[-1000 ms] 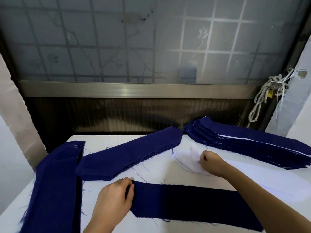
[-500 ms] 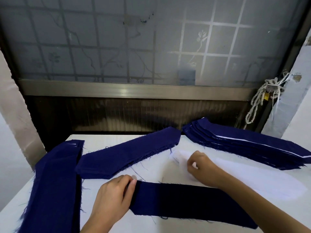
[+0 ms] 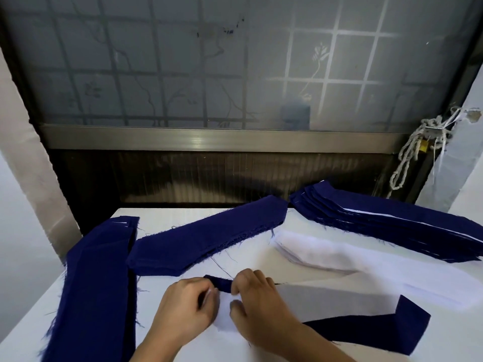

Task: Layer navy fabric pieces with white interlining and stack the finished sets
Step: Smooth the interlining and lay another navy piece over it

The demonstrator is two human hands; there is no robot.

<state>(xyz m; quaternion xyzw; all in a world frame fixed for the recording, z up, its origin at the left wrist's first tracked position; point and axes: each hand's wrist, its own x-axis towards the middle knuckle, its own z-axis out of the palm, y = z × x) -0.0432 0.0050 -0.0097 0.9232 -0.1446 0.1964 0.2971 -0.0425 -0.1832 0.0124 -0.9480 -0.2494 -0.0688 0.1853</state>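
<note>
the white table [image 3: 167,218] carries everything. on its right lies the deepest stack of navy pieces [image 3: 392,226], with thin white edges showing between the layers, so we judge these to be finished sets. along the left edge runs a second navy stack [image 3: 96,288], and a third navy stack [image 3: 209,239] lies aslant between the two. just in front of the right stack sits the pile of white interlining [image 3: 339,259].

the piece in work, a navy strip [image 3: 371,333], lies nearest us across the table front, with one interlining sheet [image 3: 326,301] over it. the sheet is not yet square to it: navy shows along the near edge and at the right end.

both hands meet at the strip's left tip. the left hand [image 3: 188,309] has its fingers curled and pinches that end. the right hand [image 3: 264,312] grips the tip with its fingertips while its thumb rests on the white sheet.

we judge both layers light and limp. the navy frays at its cut edges, so we would not tug there. the interlining looks thinner and likely to slide or wrinkle. we would hold both layers together at the tip, then smooth outward with a flat palm toward the far end.
</note>
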